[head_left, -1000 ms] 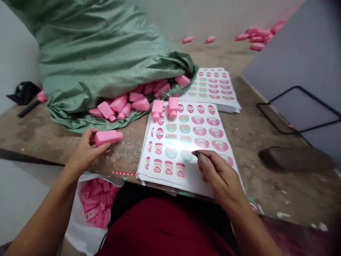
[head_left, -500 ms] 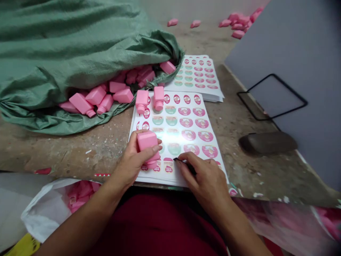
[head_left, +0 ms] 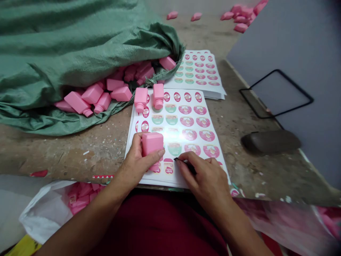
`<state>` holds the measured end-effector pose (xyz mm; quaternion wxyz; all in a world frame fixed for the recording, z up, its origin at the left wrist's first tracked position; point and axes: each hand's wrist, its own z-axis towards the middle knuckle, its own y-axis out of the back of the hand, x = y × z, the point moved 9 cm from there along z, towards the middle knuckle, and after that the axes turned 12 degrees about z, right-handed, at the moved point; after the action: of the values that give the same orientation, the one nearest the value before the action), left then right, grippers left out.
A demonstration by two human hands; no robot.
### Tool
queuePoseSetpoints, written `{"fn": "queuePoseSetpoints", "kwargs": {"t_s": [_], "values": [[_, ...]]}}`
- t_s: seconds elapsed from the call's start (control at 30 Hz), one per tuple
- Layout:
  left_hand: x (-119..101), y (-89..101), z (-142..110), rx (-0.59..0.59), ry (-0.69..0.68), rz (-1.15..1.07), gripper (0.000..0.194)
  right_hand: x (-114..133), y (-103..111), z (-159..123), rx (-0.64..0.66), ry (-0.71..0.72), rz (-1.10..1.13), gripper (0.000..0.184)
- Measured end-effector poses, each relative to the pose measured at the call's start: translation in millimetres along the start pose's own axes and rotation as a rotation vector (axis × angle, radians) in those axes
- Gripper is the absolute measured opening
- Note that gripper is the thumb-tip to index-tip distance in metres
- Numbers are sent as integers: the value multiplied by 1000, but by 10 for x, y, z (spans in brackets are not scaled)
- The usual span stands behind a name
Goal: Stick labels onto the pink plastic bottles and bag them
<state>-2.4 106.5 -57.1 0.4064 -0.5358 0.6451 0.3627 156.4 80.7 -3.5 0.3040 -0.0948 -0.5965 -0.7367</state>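
Note:
My left hand is shut around a pink plastic bottle, holding it over the lower left of a sheet of round and oval pink and green labels. My right hand pinches a slim black tool, its tip touching the sheet beside the bottle. Two more pink bottles stand on the sheet's top edge, caps toward me. Many others spill from a green woven sack in a heap.
A second stack of label sheets lies behind on the rough worktop. A white bag of pink bottles sits below the front edge. To the right are a grey board, a black wire frame and a dark brown object.
My left hand has carried the pink bottle from the worktop onto the label sheet and turned it. My right hand has shifted slightly left across the sheet. The view has moved left.

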Motion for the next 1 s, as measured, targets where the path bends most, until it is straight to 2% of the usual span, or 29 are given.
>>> {"fn": "queuePoseSetpoints", "kwargs": {"t_s": [0.2, 0.47, 0.57, 0.63, 0.73, 0.87, 1.0], "values": [[-27, 1, -7, -30, 8, -28, 52, -166, -63, -50, 65, -136, 131, 16], [-44, -2, -8, -49, 10, -104, 50, -59, -30, -12, 59, -81, -2, 17], [-63, -11, -15, -44, 3, -94, 48, -27, -40, 34, 42, -64, -23, 24], [-76, -12, -20, -46, 2, -91, 46, -56, -53, 63, 44, -104, -1, 29], [-81, 2, -20, -63, 3, -106, 44, -203, -78, 71, 77, -269, 185, 29], [-71, 7, -8, -52, 0, -125, 47, -386, -106, 20, 98, -503, 655, 32], [-83, 20, -29, -43, 12, -94, 49, -422, -45, 27, 46, -558, 873, 35]]}}
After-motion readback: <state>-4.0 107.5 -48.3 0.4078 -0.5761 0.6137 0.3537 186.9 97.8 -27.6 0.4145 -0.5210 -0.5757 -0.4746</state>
